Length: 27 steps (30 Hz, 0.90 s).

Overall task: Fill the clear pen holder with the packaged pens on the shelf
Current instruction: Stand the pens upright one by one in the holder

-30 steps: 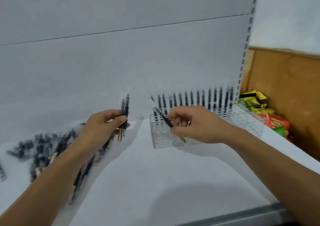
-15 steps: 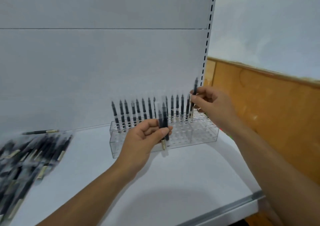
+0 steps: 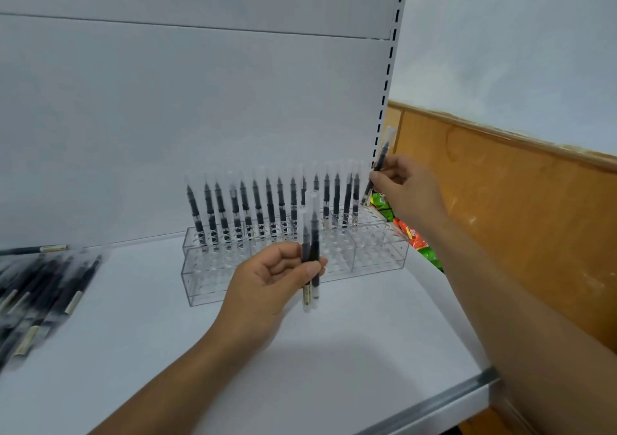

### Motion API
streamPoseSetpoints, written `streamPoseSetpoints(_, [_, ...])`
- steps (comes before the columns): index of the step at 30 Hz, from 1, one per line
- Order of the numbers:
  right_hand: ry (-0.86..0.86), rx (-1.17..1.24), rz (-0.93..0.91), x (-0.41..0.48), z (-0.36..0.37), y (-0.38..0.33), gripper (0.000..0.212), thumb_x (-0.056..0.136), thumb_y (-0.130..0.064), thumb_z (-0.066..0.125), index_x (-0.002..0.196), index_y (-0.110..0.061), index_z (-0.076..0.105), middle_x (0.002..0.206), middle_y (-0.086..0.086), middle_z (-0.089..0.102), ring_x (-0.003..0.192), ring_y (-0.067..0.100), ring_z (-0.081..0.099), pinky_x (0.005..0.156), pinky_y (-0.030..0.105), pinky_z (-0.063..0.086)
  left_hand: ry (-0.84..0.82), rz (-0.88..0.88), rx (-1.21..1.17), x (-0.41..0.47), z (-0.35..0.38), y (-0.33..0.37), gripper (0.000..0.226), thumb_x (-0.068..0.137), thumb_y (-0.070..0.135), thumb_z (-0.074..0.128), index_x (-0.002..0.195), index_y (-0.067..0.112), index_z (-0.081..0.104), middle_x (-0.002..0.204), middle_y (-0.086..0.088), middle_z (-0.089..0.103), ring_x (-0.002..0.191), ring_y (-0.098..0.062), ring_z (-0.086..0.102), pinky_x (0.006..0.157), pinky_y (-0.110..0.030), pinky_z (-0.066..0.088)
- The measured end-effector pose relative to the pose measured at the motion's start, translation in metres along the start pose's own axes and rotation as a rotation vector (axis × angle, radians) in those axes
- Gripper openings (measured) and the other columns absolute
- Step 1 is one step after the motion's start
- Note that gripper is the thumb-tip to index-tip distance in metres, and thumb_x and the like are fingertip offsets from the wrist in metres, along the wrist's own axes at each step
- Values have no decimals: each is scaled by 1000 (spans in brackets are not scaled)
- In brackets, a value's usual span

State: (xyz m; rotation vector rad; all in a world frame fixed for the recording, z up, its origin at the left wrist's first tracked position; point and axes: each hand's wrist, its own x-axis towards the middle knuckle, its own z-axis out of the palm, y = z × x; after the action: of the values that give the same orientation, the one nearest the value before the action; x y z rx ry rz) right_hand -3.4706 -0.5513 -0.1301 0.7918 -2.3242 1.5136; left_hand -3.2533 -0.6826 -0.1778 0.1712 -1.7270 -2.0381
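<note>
The clear pen holder (image 3: 377, 261) stands on the white shelf against the back panel. Several packaged black pens (image 3: 257, 214) stand upright in its back row. My left hand (image 3: 270, 284) is in front of the holder and grips two packaged pens (image 3: 310, 254) upright. My right hand (image 3: 405, 194) is over the holder's far right end and pinches one packaged pen (image 3: 379, 167), tilted, its lower tip at the back row's right end. A loose pile of packaged pens (image 3: 40, 297) lies at the left of the shelf.
The shelf's grey front edge (image 3: 444, 404) runs along the lower right. A slotted upright (image 3: 387, 77) ends the back panel. Colourful snack packets (image 3: 414, 234) lie right of the holder, in front of a wooden wall panel (image 3: 521, 217).
My right hand carried its pen from the holder's left end to the far right end. My left hand moved with its two pens in front of the holder. The view swung right.
</note>
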Motion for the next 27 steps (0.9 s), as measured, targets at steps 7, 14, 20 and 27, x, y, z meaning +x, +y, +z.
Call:
streamPoseSetpoints(7, [-45, -210, -2, 7, -1, 1, 23, 92, -30, 66, 111, -17, 65, 95, -1, 69, 93, 20, 64, 85, 40, 53, 7, -10, -18, 0, 0, -1, 27, 70, 11, 69, 97, 7, 69, 90, -8, 76, 84, -18, 72, 76, -22, 55])
streamPoseSetpoints(14, [-157, -327, 58, 7, 2, 2, 15, 88, -31, 70, 89, -17, 65, 79, -6, 62, 87, 21, 64, 79, 39, 55, 5, -15, -28, 0, 0, 0, 26, 71, 9, 69, 97, 7, 69, 90, -8, 76, 84, -17, 72, 79, -23, 56])
streamPoseSetpoints(20, [-174, -376, 82, 9, 0, 0, 20, 87, -33, 70, 84, -14, 65, 75, -2, 63, 73, 18, 59, 73, 38, 53, 8, -21, -52, 0, 1, -1, 28, 64, 16, 71, 91, 12, 71, 88, -9, 76, 83, -19, 71, 82, -28, 56])
streamPoseSetpoints(27, [-307, -460, 57, 9, -2, -3, 12, 86, -23, 71, 85, -12, 66, 77, 1, 63, 75, 21, 59, 66, 32, 47, 10, -30, -52, -1, -1, -1, 28, 65, 15, 72, 93, 11, 71, 90, -10, 75, 86, -20, 71, 88, -36, 53])
